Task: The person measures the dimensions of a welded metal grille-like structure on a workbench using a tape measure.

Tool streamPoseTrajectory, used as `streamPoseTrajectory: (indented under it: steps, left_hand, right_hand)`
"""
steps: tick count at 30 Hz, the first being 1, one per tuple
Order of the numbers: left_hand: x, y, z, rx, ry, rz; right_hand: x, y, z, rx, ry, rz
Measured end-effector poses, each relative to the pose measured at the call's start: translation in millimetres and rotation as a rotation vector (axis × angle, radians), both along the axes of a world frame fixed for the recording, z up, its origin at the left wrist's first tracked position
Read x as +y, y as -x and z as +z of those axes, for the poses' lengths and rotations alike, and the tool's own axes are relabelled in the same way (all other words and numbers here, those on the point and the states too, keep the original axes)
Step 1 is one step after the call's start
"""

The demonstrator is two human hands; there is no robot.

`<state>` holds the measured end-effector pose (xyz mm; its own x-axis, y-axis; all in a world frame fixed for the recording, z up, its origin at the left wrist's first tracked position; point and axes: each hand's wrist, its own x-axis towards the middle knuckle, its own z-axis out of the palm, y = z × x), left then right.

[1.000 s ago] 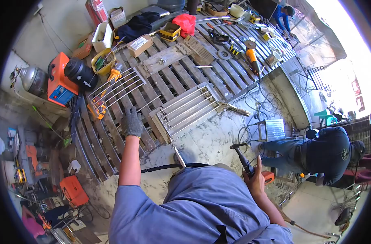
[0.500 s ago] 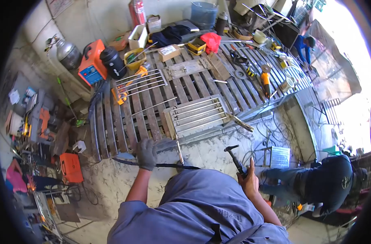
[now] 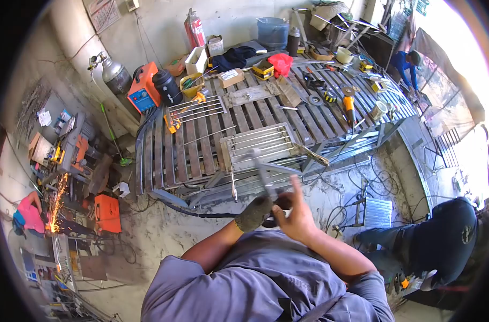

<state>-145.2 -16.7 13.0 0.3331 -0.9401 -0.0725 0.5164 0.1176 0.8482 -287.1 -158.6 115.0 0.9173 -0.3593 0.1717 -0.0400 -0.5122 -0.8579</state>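
Our 2 hands meet in front of our chest, just short of the slatted workbench (image 3: 193,155). Our gloved left hand (image 3: 253,213) is fisted around the dark handle of 1 blurred tool (image 3: 263,174), whose shaft rises towards the bench edge. Our bare right hand (image 3: 298,214) lies against the same handle with 1 finger raised, and we cannot tell whether it grips. On the bench we count 2 steel grilles, the nearer grille (image 3: 260,142) and the farther grille (image 3: 199,110), plus 1 orange welding machine (image 3: 144,92). We see 3 others nearby: a crouching person (image 3: 443,236), a person in blue (image 3: 405,61) and a person in pink (image 3: 30,212)
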Motion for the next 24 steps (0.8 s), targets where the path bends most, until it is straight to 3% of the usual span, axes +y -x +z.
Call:
streamPoseTrajectory:
  steps: [1, 3, 5, 7, 11, 14, 19, 21, 23, 24]
  left_hand:
    - [7, 8, -21, 0.029, -0.168, 0.148]
    - [25, 23, 3, -0.265, -0.160, 0.424]
    - [55, 32, 4, -0.200, -0.202, 0.496]
    - [91, 37, 2, -0.137, -0.213, 0.562]
    - [155, 54, -18, -0.015, -0.172, 0.695]
    - [185, 67, -36, 0.050, -0.122, 0.767]
    - [196, 105, -38, 0.225, -0.199, 0.923]
    - [185, 124, -15, 0.172, -0.354, 0.881]
    - [171, 138, 6, 0.104, -0.430, 0.854]
    - [163, 144, 15, 0.066, -0.432, 0.848]
  right_hand:
    - [1, 3, 13, -0.066, 0.125, 0.144]
    - [17, 14, 63, -0.311, 0.517, 0.162]
    - [27, 31, 96, -0.438, 0.408, 0.475]
    - [44, 47, 140, -0.895, 0.466, 0.655]
    - [91, 93, 225, -1.102, 0.280, 0.818]
    - [126, 102, 223, -1.226, 0.041, 0.905]
    - [117, 115, 210, -1.303, 0.151, 0.917]
    - [105, 114, 196, -1.243, 0.394, 0.859]
    - [87, 109, 173, -1.142, 0.447, 0.752]
    - [77, 105, 155, -1.077, 0.339, 0.696]
